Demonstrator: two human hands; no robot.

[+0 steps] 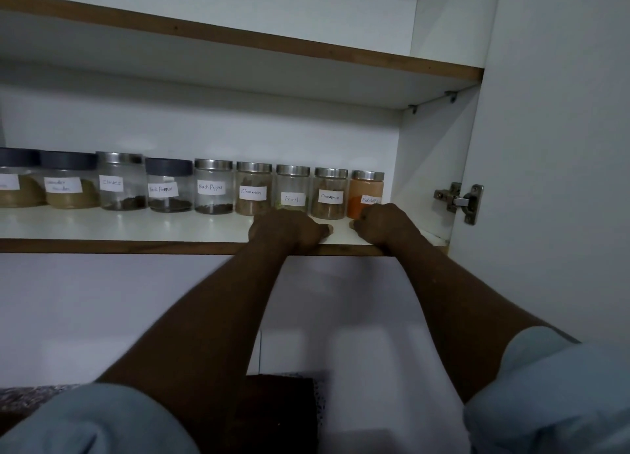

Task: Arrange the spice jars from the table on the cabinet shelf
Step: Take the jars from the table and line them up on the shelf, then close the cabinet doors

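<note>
Several labelled spice jars stand in a row along the white cabinet shelf [136, 226]. From the right: a red chilli jar [366, 189], a cinnamon jar [330, 192], a fennel jar [292, 187], another cinnamon jar [253, 187], two black pepper jars [213, 186] [168, 184], a cloves jar [120, 180] and two wide jars of tan powder [68, 180]. My left hand [286, 226] rests on the shelf in front of the fennel jar, fingers curled, holding nothing. My right hand [383, 223] rests curled just in front of the red chilli jar.
An upper shelf [238, 41] runs overhead. The cabinet side wall [433, 167] stands right of the last jar, with the open door [559, 146] and its metal hinge [460, 199] beyond. A dark object [283, 409] and speckled counter [30, 397] lie below.
</note>
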